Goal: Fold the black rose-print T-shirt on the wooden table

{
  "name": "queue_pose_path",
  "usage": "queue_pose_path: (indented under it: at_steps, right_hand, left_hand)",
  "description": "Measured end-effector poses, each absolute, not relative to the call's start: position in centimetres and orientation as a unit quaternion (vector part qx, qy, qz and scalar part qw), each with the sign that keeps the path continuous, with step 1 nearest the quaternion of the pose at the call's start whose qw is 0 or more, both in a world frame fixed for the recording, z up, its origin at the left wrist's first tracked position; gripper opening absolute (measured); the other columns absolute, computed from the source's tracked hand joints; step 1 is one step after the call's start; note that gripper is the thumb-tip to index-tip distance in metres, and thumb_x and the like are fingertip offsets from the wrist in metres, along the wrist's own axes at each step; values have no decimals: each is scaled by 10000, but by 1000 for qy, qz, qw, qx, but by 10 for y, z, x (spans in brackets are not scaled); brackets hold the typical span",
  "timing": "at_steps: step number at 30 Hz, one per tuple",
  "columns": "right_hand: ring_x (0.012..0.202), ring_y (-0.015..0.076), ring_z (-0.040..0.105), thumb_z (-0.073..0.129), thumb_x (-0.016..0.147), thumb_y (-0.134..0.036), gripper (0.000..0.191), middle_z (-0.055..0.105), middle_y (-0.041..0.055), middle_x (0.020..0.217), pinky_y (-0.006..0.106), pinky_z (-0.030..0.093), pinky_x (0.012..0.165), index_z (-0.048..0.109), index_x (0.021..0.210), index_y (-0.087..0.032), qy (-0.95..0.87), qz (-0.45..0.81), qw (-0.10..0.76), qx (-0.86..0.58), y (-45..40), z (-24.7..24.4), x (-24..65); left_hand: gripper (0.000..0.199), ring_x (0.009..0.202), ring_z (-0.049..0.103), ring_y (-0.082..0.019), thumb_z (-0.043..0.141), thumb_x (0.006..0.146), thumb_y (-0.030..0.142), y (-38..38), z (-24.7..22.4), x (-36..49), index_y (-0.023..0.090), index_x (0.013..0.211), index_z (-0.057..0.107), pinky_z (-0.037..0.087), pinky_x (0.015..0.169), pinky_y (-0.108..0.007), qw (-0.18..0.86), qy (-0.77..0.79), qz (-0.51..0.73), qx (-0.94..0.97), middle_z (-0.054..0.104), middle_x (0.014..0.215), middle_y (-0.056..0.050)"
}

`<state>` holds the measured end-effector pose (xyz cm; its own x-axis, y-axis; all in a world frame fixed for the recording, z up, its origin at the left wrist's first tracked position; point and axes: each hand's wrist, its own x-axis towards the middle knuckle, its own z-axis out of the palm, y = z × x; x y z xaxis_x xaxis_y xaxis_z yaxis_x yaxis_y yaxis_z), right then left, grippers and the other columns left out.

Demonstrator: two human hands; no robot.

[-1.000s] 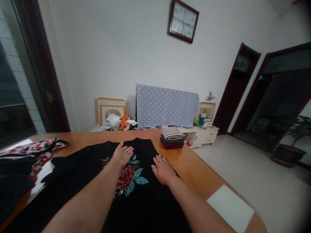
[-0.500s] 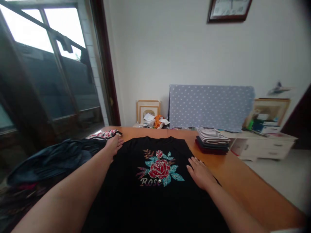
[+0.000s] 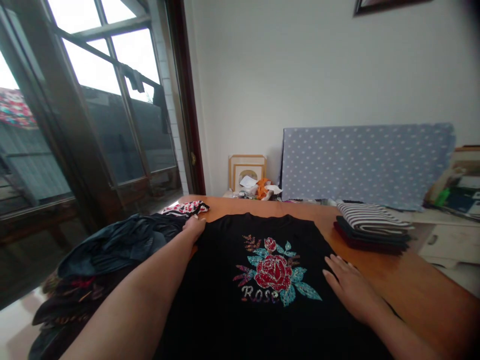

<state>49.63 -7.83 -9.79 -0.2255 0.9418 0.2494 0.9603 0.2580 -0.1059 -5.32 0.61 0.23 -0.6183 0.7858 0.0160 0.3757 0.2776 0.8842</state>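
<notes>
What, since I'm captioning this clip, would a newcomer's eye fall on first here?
The black T-shirt spread on the wooden table stands out first, with its glittery red rose above the word "Rose" at the centre of the view. Beyond it, a white-dotted blue panel stands against the back wall, and a stack of folded clothes sits at the table's right.

This was a room in a home, with framed pictures leaning against a white wall, a cream chest of drawers, and a polka-dot cloth
</notes>
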Motion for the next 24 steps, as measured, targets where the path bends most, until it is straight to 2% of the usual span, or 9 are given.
queue_pose_path:
  at_steps: [3, 4, 6, 8, 10, 14, 18, 22, 24]
  right_hand:
    - [1442, 294, 364, 322, 957, -556, 670, 447, 132, 1524, 506, 281, 1187, 479, 1472, -156, -781, -36, 132, -609, -79, -96, 496]
    - [1442, 292, 366, 323, 957, -555, 668, 452, 130, 1521, 506, 282, 1188, 479, 1472, -159, -782, -37, 131, -609, -80, -96, 495]
    - [1441, 289, 367, 318, 960, -550, 662, 458, 126, 1517, 505, 284, 1187, 480, 1471, -162, -782, -37, 128, -609, -81, -94, 494]
    - [1442, 285, 365, 303, 968, -549, 659, 456, 122, 1519, 499, 287, 1188, 481, 1471, -162, -782, -38, 124, -610, -82, -91, 493]
    - [1443, 282, 364, 288, 975, -549, 659, 449, 120, 1525, 493, 287, 1189, 479, 1472, -161, -781, -40, 119, -611, -84, -89, 493]
    - [1445, 284, 360, 286, 978, -550, 662, 437, 126, 1532, 492, 284, 1190, 470, 1478, -157, -781, -42, 113, -613, -85, -87, 492]
    - [1446, 283, 359, 299, 978, -543, 650, 442, 121, 1530, 488, 282, 1192, 468, 1481, -167, -782, -41, 117, -611, -84, -88, 493]
    - [1441, 289, 367, 306, 976, -547, 651, 445, 125, 1527, 492, 284, 1190, 474, 1476, -165, -783, -42, 119, -609, -83, -90, 494]
    - [1438, 291, 372, 306, 975, -557, 656, 444, 125, 1528, 496, 285, 1189, 478, 1473, -166, -784, -43, 122, -607, -83, -90, 494]
  left_hand:
    - [515, 1410, 299, -461, 796, 739, 373, 13, -4, -53, 155, 1162, 599, 350, 1070, -593, 173, 810, 435, 353, 439, 1447, -245]
    - [550, 1438, 209, -497, 818, 687, 387, 15, -7, -53, 154, 1133, 597, 307, 1081, -626, 162, 816, 429, 352, 396, 1473, -272]
    - [559, 1452, 145, -517, 821, 634, 397, 18, -13, -51, 161, 1088, 595, 277, 1077, -655, 147, 821, 420, 358, 371, 1486, -284]
    - [485, 1443, 189, -513, 804, 620, 350, 20, -17, -49, 167, 1023, 606, 274, 1071, -649, 139, 822, 412, 368, 426, 1445, -280]
    - [373, 1393, 321, -493, 769, 640, 310, 21, -18, -49, 175, 955, 621, 297, 1063, -609, 134, 819, 404, 385, 536, 1343, -256]
    - [238, 1186, 569, -402, 645, 777, 345, 17, -11, -52, 207, 970, 638, 409, 970, -472, 109, 801, 391, 441, 674, 1142, -179]
    - [249, 1114, 611, -381, 583, 845, 403, 8, 3, -47, 243, 1028, 636, 426, 921, -444, 65, 788, 365, 491, 700, 1094, -148]
    - [256, 1084, 628, -341, 624, 834, 455, 8, 13, -18, 264, 1003, 646, 437, 890, -395, 41, 765, 347, 541, 714, 1069, -116]
    - [306, 1004, 659, -300, 653, 811, 502, 12, 17, -1, 244, 975, 656, 461, 822, -341, 48, 741, 340, 577, 728, 1000, -102]
